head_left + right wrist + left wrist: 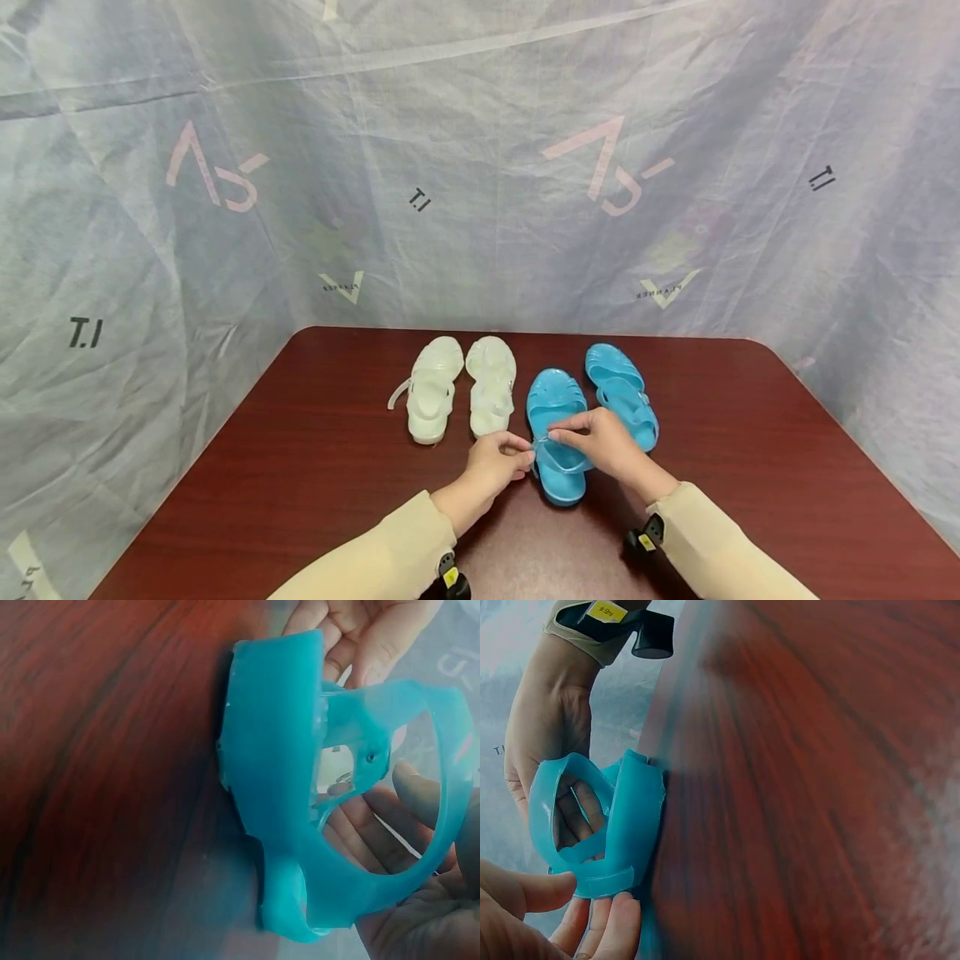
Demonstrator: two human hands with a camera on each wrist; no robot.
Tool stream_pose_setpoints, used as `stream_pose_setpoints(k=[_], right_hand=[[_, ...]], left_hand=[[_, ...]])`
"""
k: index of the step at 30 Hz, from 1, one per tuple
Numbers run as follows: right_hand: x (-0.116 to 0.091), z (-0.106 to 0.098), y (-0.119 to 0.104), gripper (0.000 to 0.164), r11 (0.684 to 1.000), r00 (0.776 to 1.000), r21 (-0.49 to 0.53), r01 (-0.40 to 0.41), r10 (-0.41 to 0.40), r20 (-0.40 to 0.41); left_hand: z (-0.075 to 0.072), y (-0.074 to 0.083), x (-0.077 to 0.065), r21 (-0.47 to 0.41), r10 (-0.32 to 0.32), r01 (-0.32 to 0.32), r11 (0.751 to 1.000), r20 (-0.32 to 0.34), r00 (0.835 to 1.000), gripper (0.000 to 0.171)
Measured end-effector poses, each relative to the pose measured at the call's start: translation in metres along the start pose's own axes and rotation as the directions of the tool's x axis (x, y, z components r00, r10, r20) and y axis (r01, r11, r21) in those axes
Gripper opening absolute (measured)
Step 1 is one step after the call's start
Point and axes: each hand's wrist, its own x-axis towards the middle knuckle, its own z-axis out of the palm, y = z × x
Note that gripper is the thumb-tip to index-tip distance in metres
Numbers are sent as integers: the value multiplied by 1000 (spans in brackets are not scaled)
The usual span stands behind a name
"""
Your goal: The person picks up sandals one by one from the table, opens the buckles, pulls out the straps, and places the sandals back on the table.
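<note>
A blue jelly sandal (562, 487) lies on the table, toe pointing away, its ankle strap (397, 885) looped above the heel. At its left side, my left hand (497, 467) pinches the buckle side of the strap between thumb and fingertips. My right hand (603, 443) reaches over from the right, thumb and forefinger pinching the strap's end near the buckle. In the left wrist view, the sandal's heel (634, 817) stands between the two hands. The sandal partly hides the right fingers there, and the exact grip on the buckle is too small to tell.
The other blue sandal (611, 375) lies behind my right hand. To the left are two whitish sandals, one (429, 425) with its strap sticking out loose, the other (491, 358) with its strap across. A dark red wooden table (300, 492) meets a grey cloth backdrop (480, 167).
</note>
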Motion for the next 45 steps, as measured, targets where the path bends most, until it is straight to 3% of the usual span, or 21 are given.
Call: stream_pose_setpoints(k=[7,12,17,26,30,37,45], right_hand=[[0,1,2,22,1000,1000,29,6,-7,20],[2,0,6,23,996,997,79,-34,29,70],[2,1,6,25,995,994,97,-28,18,106],[0,0,8,25,992,993,120,-36,22,116],[0,1,8,26,994,993,102,-23,11,114],[-1,2,5,24,996,993,88,-8,-2,121],[0,2,6,26,996,992,92,-20,8,130]], left_hand=[[0,-2,2,-15,20,-20,1000,-8,1000,10],[3,-4,3,31,90,-89,996,-29,996,7],[2,-8,8,149,191,-185,971,-31,981,5],[0,-1,11,267,295,-284,921,-3,956,4],[0,0,11,280,317,-306,910,5,948,4],[-3,0,16,371,385,-364,854,20,923,5],[-3,4,19,369,395,-382,847,44,918,3]])
